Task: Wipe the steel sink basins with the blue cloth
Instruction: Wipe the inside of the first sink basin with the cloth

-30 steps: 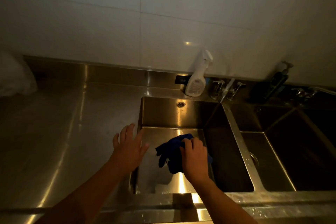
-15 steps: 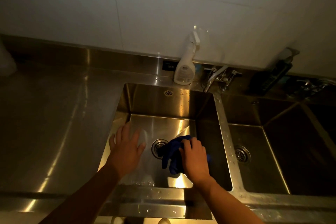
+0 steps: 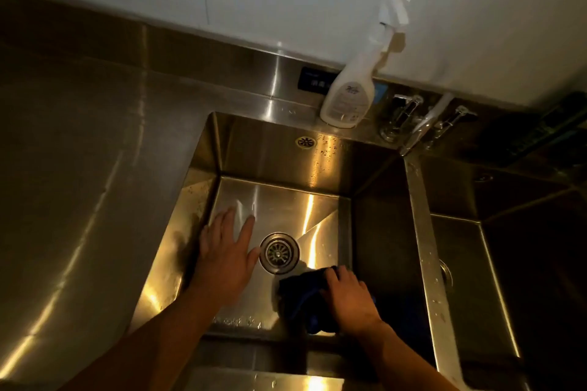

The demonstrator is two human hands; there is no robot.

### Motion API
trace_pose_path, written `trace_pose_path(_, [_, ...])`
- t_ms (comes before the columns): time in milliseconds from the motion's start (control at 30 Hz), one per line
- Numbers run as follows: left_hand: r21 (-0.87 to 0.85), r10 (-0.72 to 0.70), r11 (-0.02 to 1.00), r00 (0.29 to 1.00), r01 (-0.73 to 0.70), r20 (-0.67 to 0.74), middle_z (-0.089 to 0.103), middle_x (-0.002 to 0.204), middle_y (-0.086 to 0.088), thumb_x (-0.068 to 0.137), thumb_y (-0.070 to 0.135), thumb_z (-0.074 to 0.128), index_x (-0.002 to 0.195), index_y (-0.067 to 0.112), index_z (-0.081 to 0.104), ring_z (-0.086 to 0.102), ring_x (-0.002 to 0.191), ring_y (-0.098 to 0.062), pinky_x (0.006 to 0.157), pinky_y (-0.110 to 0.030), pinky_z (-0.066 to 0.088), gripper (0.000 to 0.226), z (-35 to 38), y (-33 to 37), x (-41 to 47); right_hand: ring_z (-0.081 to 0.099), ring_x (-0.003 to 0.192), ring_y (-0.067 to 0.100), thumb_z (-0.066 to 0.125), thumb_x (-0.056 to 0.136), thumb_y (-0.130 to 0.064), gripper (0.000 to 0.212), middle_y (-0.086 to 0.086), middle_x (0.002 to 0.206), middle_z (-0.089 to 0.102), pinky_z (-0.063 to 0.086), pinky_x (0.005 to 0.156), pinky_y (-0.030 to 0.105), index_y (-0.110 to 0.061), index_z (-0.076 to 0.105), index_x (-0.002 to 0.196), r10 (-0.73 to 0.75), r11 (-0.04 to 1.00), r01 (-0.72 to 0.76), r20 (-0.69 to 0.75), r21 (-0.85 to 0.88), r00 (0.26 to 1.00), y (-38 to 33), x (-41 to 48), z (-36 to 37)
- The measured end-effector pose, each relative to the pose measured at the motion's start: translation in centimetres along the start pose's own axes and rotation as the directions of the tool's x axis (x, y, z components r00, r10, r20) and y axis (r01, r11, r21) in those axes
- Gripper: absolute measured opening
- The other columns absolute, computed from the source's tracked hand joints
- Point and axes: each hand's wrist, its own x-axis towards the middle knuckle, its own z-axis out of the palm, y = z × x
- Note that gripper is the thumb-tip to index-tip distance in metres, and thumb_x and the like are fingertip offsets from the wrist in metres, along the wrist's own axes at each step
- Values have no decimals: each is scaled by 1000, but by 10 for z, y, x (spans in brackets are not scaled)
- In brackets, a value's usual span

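The right hand has its grip closed over the bunched blue cloth, fingers curled across its top and pressing it to the floor of the left basin, at the near right corner, close beside the right wall. The cloth is dark, soft and crumpled, with folds spilling out to the left of the knuckles. The left hand is wide open and holds nothing, its fingers spread flat over the basin floor near the left edge; whether the palm touches the steel is hard to tell in this dim light.

Between the hands sits the round ribbed drain. The basin is square, brushed steel, beaded with droplets, and has a small overflow hole in its back wall. A narrow wet divider separates it from the darker right basin. On the back edge of the steel surface stand a white plastic spray bottle and a chrome tap.
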Motion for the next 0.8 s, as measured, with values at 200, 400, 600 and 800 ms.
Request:
trace_pose_path(200, [65,-85,995,995,82,47,18,158,-16,89,49,48,149,27,22,16,145,-37,113,-58,15,69,45,-7,39,18,141,34,49,93,-34,62,13,154,17,26,111,55,-26,20,147,102,990,-64,320,-128,942,16,44,46])
trace_pose_path(400, [69,-131,989,990,128,44,23,156,-18,86,48,45,148,26,28,22,142,-39,109,-63,22,68,83,-7,63,-21,144,37,41,86,-69,81,1,158,-27,9,108,71,-51,-9,146,261,960,-272,585,-71,768,26,68,93])
trace_pose_path(600, [106,-87,991,994,80,59,30,153,-18,87,62,15,145,26,35,30,140,-41,105,-65,28,71,118,-17,77,48,130,36,57,45,-90,93,8,145,47,42,80,76,-54,47,130,195,978,-173,224,-116,955,18,69,116])
trace_pose_path(800, [142,-94,987,992,80,90,28,154,-18,88,62,-5,145,26,36,29,139,-43,105,-67,28,79,157,-38,97,39,136,27,59,52,-77,96,10,143,45,41,86,69,-37,37,137,76,987,-103,-209,-122,975,13,105,135])
